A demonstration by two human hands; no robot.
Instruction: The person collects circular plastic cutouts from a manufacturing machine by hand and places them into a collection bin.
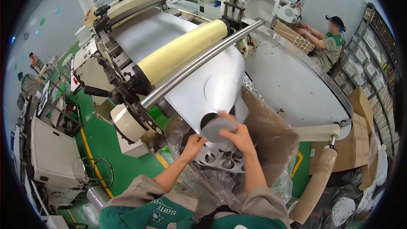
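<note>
A thin grey disc (217, 130) is held by my right hand (238, 135), its thumb on top and fingers at the far edge. My left hand (195, 146) is closed at the left edge of the disc or the sheet; which one it pinches is hard to tell. Behind the disc a white sheet (190, 95) hangs down from under a steel bar (203, 61), with a round dark hole just above the disc. Below my hands, sheet scrap with several round holes (220, 159) lies in a clear plastic bag (212, 184).
A yellow roller (182, 44) spans the machine ahead. At the right are a large metal panel (288, 76), a cardboard tube (316, 186) and cardboard boxes (360, 133). A person (333, 40) sits at the back right. A stool (101, 171) stands at the left.
</note>
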